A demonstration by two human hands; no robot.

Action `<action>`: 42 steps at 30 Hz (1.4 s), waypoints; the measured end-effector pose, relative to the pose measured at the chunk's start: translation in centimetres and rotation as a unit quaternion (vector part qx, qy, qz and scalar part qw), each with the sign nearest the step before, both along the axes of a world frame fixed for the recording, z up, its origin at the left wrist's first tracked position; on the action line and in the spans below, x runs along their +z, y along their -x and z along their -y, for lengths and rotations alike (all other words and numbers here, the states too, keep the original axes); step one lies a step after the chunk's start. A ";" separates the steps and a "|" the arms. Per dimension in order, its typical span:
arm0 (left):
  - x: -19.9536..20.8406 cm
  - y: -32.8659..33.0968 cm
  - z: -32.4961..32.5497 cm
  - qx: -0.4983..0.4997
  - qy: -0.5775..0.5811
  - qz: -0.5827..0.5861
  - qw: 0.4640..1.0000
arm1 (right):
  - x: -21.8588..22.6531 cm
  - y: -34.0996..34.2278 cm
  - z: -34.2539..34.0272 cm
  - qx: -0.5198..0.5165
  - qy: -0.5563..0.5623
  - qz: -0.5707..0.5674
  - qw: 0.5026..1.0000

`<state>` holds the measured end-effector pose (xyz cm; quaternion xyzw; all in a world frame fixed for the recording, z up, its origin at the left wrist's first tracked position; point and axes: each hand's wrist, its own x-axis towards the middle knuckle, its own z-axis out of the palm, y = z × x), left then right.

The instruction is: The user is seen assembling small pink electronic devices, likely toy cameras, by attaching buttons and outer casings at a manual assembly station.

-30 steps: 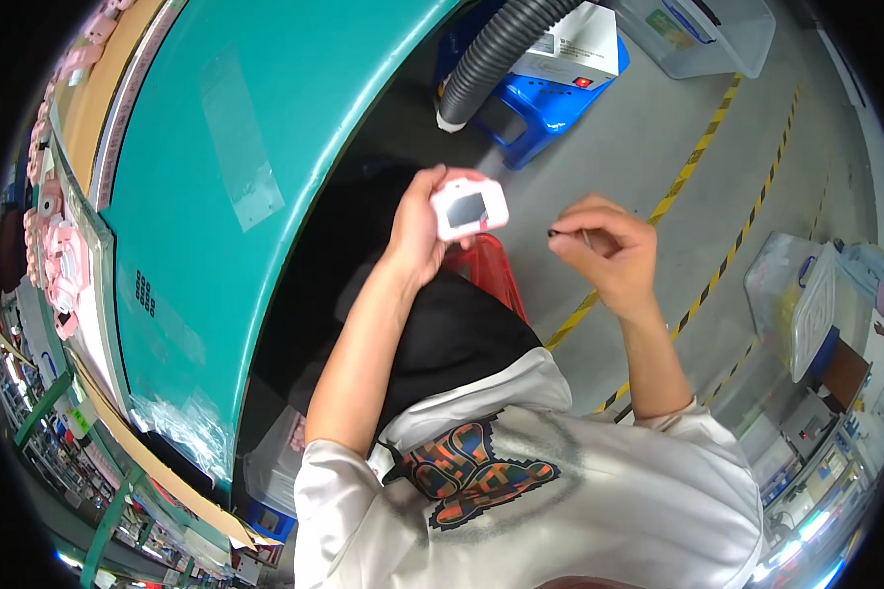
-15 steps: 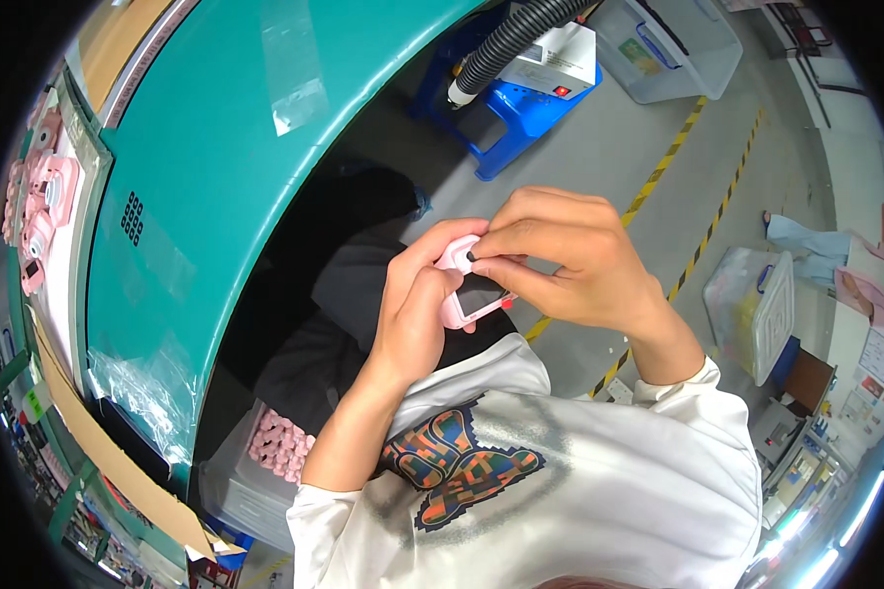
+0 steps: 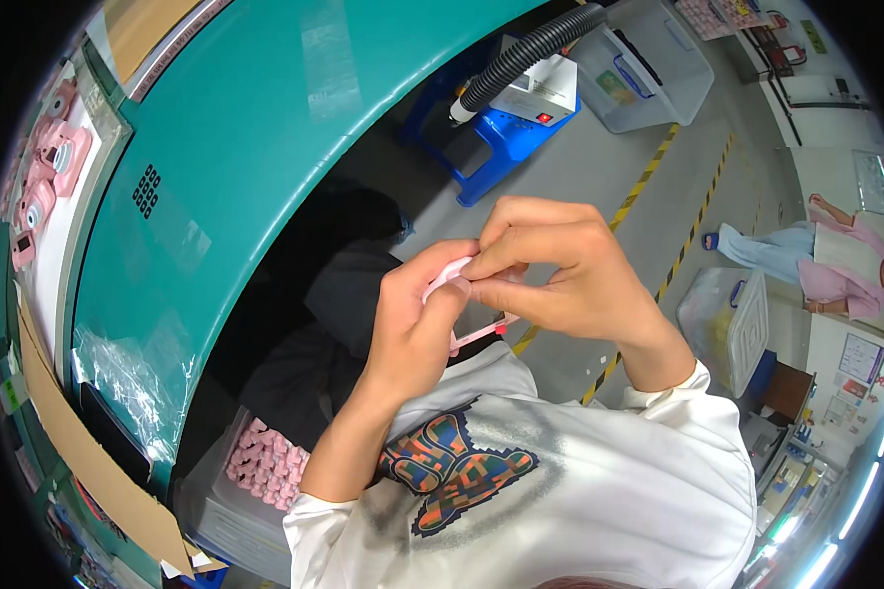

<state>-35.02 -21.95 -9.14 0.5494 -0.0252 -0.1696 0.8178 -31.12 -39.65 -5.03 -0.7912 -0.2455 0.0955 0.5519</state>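
Note:
A pink toy camera [image 3: 446, 276] is held above my lap, in front of the white shirt. Its dark screen is mostly covered by my fingers, and a small red piece shows at its lower right edge. My left hand [image 3: 410, 329] is closed round the camera's left side, thumb on top. With thumb and forefinger pinched together, my right hand [image 3: 565, 265] meets the camera's upper edge beside my left thumb. Whatever sits between those right fingertips is hidden.
A green-topped table [image 3: 226, 147] curves along the left, with more pink toy cameras [image 3: 61, 162] beyond it. Small pink parts [image 3: 267, 465] fill a clear bin near my left elbow. A blue stool [image 3: 506, 147] bears a white box under a black hose [image 3: 525, 59]. Another person [image 3: 840, 257] is far right.
The pink camera has tilted, and my fingers cover more of it. The small black piece seen at my right fingertips is now hidden. The person at the right shows more fully.

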 end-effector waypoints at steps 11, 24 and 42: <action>-1.0 0.6 -0.6 -0.018 0.014 0.032 0.999 | -0.1 0.0 0.1 0.040 -0.031 -0.065 0.997; -1.1 1.3 -1.3 0.055 -0.050 0.064 0.995 | -1.7 1.1 -1.5 0.009 0.067 0.291 0.954; -2.1 1.5 -0.9 0.101 -0.042 -0.049 0.993 | -2.0 -0.2 -1.5 0.003 0.031 0.434 0.900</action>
